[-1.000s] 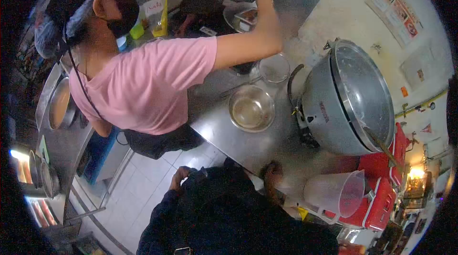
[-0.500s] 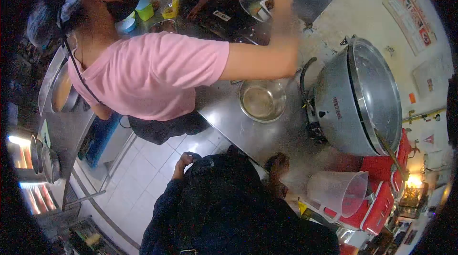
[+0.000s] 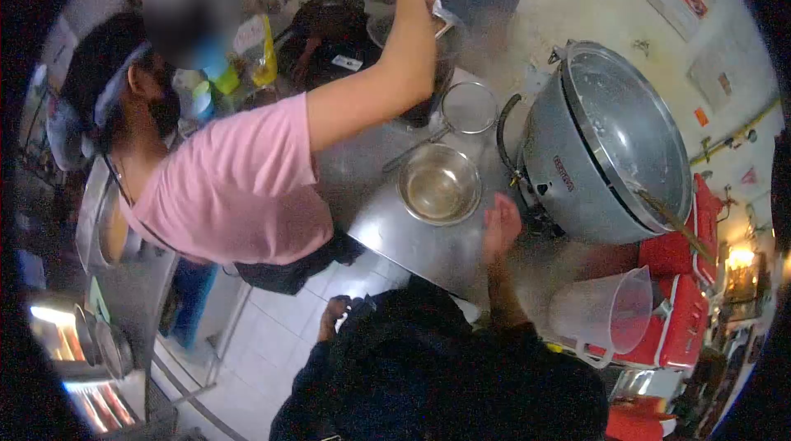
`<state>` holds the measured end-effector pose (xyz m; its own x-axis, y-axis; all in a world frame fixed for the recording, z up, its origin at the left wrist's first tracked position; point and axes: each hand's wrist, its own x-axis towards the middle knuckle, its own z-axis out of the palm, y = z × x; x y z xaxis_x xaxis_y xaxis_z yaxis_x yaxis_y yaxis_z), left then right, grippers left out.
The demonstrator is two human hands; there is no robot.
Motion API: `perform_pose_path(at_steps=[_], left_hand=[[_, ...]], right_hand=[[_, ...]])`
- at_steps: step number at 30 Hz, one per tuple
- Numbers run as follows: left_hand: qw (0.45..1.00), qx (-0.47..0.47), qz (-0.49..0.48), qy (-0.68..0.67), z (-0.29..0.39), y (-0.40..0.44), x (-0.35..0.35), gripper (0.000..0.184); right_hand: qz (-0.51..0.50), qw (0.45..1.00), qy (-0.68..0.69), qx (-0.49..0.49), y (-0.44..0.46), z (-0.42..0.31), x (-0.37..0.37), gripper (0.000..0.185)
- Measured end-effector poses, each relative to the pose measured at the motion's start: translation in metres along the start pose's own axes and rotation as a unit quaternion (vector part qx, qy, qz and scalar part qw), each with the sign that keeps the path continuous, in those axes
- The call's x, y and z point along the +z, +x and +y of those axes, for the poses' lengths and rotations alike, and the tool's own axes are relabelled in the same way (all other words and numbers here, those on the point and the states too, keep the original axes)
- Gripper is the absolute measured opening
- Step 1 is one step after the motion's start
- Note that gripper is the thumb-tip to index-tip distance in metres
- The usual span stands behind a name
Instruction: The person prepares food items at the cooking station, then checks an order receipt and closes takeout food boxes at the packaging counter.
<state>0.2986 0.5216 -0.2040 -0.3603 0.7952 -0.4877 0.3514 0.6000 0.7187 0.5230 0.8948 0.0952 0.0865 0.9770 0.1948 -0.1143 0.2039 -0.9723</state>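
Observation:
My right hand [image 3: 501,225] reaches over the steel counter, somewhat blurred, with its fingers loosely apart and nothing visible in them. Just left of it stands a round metal bowl [image 3: 440,185]. A fine-mesh strainer [image 3: 470,107] lies beyond the bowl, its handle pointing left. Close to my body, my left hand [image 3: 332,317] is curled around something small and dark that I cannot make out. A large grey rice cooker [image 3: 568,152] stands open to the right of my right hand, with a wooden paddle [image 3: 680,222] leaning at its rim.
A co-worker in a pink shirt [image 3: 239,177] stands at the left, one arm stretched over the counter toward a pan at the back. At the right are a clear plastic pitcher [image 3: 597,313] and red coolers [image 3: 684,317]. A black stove [image 3: 325,53] is at the back.
My right hand has moved forward from the counter's edge to beside the bowl. The co-worker's arm has shifted left, and the strainer has come into sight. The whole view has turned slightly.

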Motion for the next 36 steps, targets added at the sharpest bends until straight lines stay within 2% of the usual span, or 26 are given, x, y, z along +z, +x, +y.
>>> perform_pose_path(at_steps=[1, 3, 4, 6, 8, 11, 14, 16, 18, 24, 26, 27, 28, 30, 31, 32, 35, 36], left_hand=[[1.000, -0.001, 0.009, -0.007, 0.005, -0.003, -0.002, 0.026], [0.999, -0.001, 0.027, -0.017, 0.015, -0.009, -0.007, 0.026], [0.999, -0.002, 0.036, -0.022, 0.020, -0.013, -0.009, 0.026], [0.998, -0.002, 0.057, -0.033, 0.028, -0.020, -0.012, 0.026], [0.996, -0.003, 0.083, -0.043, 0.034, -0.032, -0.014, 0.026], [0.989, -0.016, 0.133, -0.062, 0.040, -0.053, -0.008, 0.026], [0.978, -0.039, 0.188, -0.077, 0.050, -0.076, 0.003, 0.026], [0.968, -0.061, 0.227, -0.084, 0.065, -0.098, 0.010, 0.025], [0.957, -0.089, 0.264, -0.087, 0.083, -0.120, 0.020, 0.025], [0.915, -0.182, 0.350, -0.079, 0.140, -0.176, 0.045, 0.025], [0.888, -0.190, 0.404, -0.110, 0.138, -0.183, 0.053, 0.025], [0.911, -0.209, 0.348, -0.070, 0.130, -0.178, 0.052, 0.024], [0.917, -0.208, 0.334, -0.070, 0.126, -0.176, 0.056, 0.024], [0.918, -0.197, 0.332, -0.090, 0.116, -0.171, 0.058, 0.023], [0.918, -0.191, 0.333, -0.101, 0.112, -0.167, 0.057, 0.023], [0.918, -0.188, 0.330, -0.110, 0.108, -0.163, 0.061, 0.022], [0.920, -0.172, 0.326, -0.137, 0.094, -0.148, 0.058, 0.021], [0.920, -0.168, 0.322, -0.145, 0.087, -0.143, 0.059, 0.020]], right_hand=[[-0.005, 1.000, 0.006, 0.021, 0.018, -0.021, 0.023, 0.012], [-0.054, 0.986, -0.086, -0.131, 0.077, -0.007, 0.056, 0.012], [-0.074, 0.989, -0.002, -0.126, 0.106, -0.015, 0.084, 0.012], [-0.058, 0.959, -0.155, -0.232, 0.162, -0.039, 0.133, 0.018], [-0.075, 0.950, -0.201, -0.226, 0.208, -0.049, 0.183, 0.029], [-0.242, 0.914, -0.297, -0.131, 0.297, -0.011, 0.248, 0.034], [-0.156, 0.921, -0.326, -0.145, 0.327, 0.012, 0.311, 0.040], [-0.183, 0.904, -0.382, -0.052, 0.312, -0.021, 0.318, 0.050], [-0.207, 0.897, -0.388, -0.044, 0.338, 0.027, 0.340, 0.054], [-0.209, 0.894, -0.393, 0.052, 0.337, 0.040, 0.362, 0.064], [-0.212, 0.912, -0.331, 0.114, 0.379, 0.099, 0.389, 0.064], [-0.250, 0.902, -0.322, 0.143, 0.376, 0.092, 0.385, 0.060], [-0.286, 0.889, -0.314, 0.172, 0.372, 0.084, 0.381, 0.058], [-0.222, 0.938, -0.103, 0.246, 0.334, 0.026, 0.359, 0.033], [-0.185, 0.943, 0.007, 0.276, 0.326, 0.013, 0.355, 0.023], [-0.241, 0.931, 0.106, 0.254, 0.333, 0.029, 0.354, 0.018], [-0.209, 0.940, 0.054, 0.263, 0.332, 0.015, 0.352, 0.016], [-0.226, 0.938, 0.057, 0.256, 0.336, 0.015, 0.354, 0.017]])
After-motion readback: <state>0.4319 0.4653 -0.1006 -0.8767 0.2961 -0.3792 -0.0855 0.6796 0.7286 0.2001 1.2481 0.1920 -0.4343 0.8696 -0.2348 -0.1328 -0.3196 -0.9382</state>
